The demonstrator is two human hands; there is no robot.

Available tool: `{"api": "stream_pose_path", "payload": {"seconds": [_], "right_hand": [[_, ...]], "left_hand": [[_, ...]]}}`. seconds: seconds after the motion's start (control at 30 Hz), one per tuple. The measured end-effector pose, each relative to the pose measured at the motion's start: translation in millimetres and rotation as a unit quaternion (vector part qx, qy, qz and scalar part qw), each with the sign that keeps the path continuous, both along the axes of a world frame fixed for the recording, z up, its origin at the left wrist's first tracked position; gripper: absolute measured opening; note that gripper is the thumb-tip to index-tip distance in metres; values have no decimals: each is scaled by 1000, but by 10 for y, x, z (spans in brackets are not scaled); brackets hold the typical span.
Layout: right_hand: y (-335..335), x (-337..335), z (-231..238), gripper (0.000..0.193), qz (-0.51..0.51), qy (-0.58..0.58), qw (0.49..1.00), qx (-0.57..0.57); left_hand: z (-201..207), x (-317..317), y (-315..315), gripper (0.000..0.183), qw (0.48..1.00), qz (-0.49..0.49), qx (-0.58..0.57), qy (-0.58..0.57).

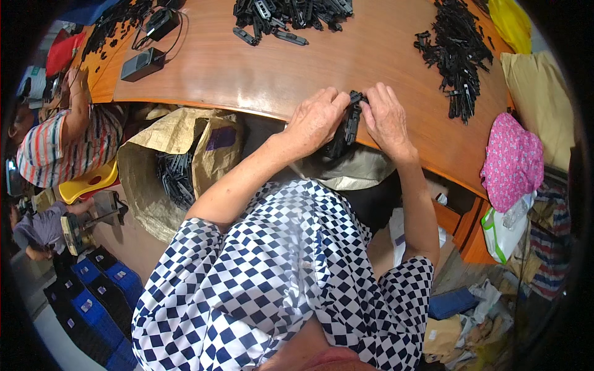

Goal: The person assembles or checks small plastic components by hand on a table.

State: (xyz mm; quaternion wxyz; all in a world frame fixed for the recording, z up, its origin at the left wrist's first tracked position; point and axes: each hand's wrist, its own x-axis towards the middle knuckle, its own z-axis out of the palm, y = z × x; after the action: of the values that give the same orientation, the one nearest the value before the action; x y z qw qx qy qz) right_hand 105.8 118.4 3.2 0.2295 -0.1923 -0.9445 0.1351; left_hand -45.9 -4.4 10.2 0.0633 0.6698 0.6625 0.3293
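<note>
At the near edge of the wooden table (pixel 241 80), my left hand (pixel 315 122) and my right hand (pixel 385 120) face each other with fingers closed. Between them is a long, narrow black plastic part (pixel 352 120), gripped from both sides near its upper end. Its exact kind is hard to make out, and my fingers hide some of it. Below my hands, more black parts (pixel 337 147) show at the mouth of a pale sack (pixel 356 170). A pile of black plastic parts (pixel 297 13) lies farther back on the table.
Another heap of black parts (pixel 456 59) covers the right side of the table. Two black box-shaped devices (pixel 143 64) with a cable sit at the left. A gold sack (pixel 145 185) of parts stands beside my left arm. A person in a striped shirt (pixel 74 142) sits farther left.
</note>
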Motion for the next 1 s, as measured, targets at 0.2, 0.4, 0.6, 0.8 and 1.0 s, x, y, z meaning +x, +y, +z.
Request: {"api": "stream_pose_path", "payload": {"seconds": [0.2,0.4,0.6,0.8,1.0], "right_hand": [[-297,347,17,15,-39,8,996,-78],[-476,281,244,19,16,145,958,-246],[-590,147,209,20,39,179,957,-227],[-676,-16,88,17,-61,260,952,-149],[-693,-194,-23,10,-164,323,901,-239]], "left_hand": [[97,-102,-145,23,825,6,-225,-517],[154,-305,-71,23,663,-102,-250,-698],[111,-311,-11,21,673,-97,-266,-683],[113,-287,-1,25,701,-107,-201,-676],[104,40,37,31,756,-16,-74,-650]]}}
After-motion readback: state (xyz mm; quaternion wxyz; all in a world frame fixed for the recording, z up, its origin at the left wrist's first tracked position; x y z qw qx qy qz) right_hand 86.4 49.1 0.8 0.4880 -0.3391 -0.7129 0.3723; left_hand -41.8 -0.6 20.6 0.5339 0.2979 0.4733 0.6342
